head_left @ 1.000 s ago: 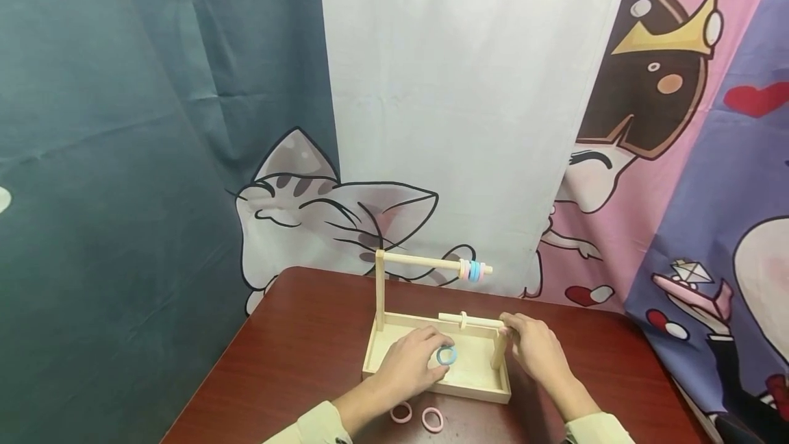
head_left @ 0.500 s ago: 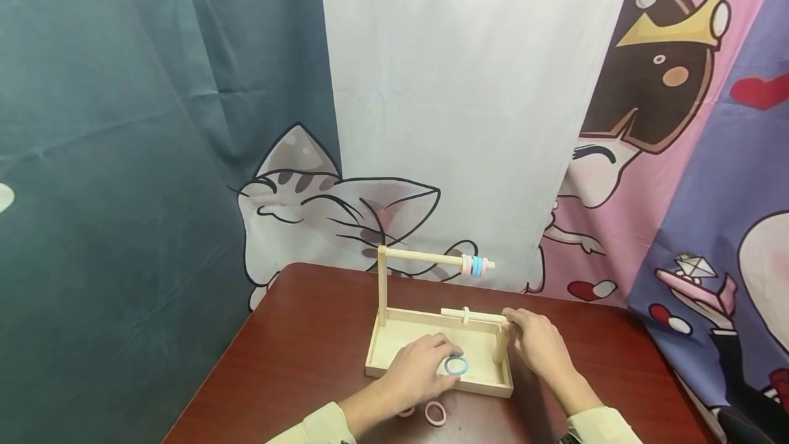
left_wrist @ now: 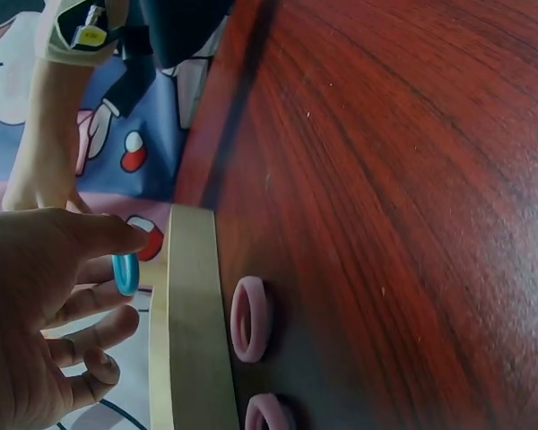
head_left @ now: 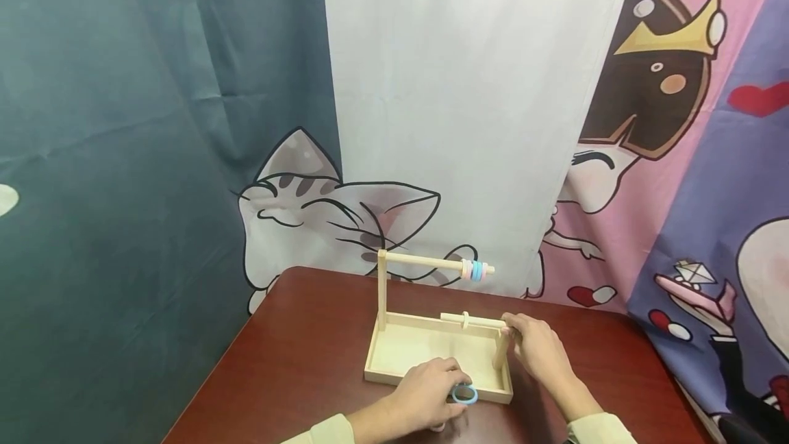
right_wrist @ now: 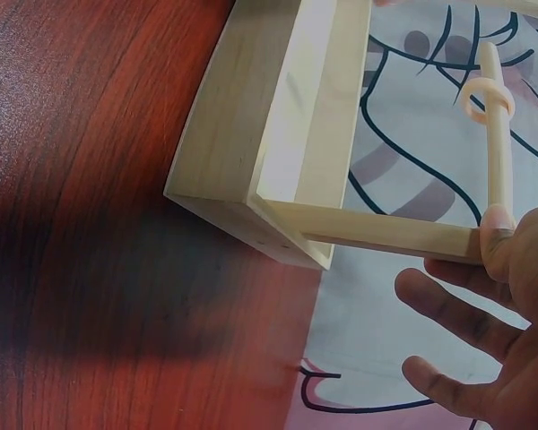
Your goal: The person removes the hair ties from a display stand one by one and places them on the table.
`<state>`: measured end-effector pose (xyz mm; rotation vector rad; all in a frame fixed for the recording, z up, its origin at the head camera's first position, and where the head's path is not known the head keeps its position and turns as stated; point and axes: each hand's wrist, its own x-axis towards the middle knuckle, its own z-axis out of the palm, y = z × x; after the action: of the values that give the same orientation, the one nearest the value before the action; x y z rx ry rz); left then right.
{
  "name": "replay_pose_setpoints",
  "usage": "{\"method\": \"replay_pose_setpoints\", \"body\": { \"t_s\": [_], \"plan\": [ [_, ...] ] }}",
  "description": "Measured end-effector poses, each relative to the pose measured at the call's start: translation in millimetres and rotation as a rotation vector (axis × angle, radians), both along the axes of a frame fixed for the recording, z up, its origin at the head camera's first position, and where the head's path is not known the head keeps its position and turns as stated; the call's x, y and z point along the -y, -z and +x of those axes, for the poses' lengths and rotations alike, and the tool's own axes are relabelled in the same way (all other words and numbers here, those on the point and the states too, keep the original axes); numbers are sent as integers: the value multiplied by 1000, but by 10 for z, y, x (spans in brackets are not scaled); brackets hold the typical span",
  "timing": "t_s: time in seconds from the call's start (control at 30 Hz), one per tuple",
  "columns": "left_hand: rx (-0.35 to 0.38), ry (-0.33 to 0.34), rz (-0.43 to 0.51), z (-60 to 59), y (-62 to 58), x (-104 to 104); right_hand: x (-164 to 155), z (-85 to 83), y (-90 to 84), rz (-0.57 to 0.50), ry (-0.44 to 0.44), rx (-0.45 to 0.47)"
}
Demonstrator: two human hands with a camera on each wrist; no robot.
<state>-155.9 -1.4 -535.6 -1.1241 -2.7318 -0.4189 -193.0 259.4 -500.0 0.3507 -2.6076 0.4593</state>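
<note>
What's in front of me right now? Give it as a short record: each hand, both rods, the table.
Left hand: pinches a blue ring
Right hand: pinches the top of the short post, where the lower rod joins
Lower rod: one pale ring
Upper rod: clustered rings near its free end
Table: two pink rings beside the wooden tray

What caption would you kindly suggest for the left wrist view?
The left hand holds a blue ring; pink rings lie on the table.

Lower centre: 2 hands (head_left: 431, 395) (head_left: 542, 351), 1 wooden tray (head_left: 407, 351), 2 posts (head_left: 382, 293) (head_left: 501, 351), 2 dowels (head_left: 425, 262) (head_left: 483, 322), 1 blue ring (left_wrist: 125, 274), 2 pink rings (left_wrist: 258, 321) (left_wrist: 273, 410), 1 cream ring (head_left: 465, 321). Ring cluster (head_left: 475, 270) above: too small to count.
</note>
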Motion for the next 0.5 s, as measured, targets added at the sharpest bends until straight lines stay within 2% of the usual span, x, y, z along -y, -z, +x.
{"method": "replay_pose_setpoints", "body": {
  "t_s": [0.27, 0.5],
  "plan": [
    [45, 39, -62, 99, 96, -24, 31, 45, 87, -7, 6, 21],
    [-1, 65, -111, 81, 76, -88, -11, 2, 33, 8, 3, -16]
  ]
}}
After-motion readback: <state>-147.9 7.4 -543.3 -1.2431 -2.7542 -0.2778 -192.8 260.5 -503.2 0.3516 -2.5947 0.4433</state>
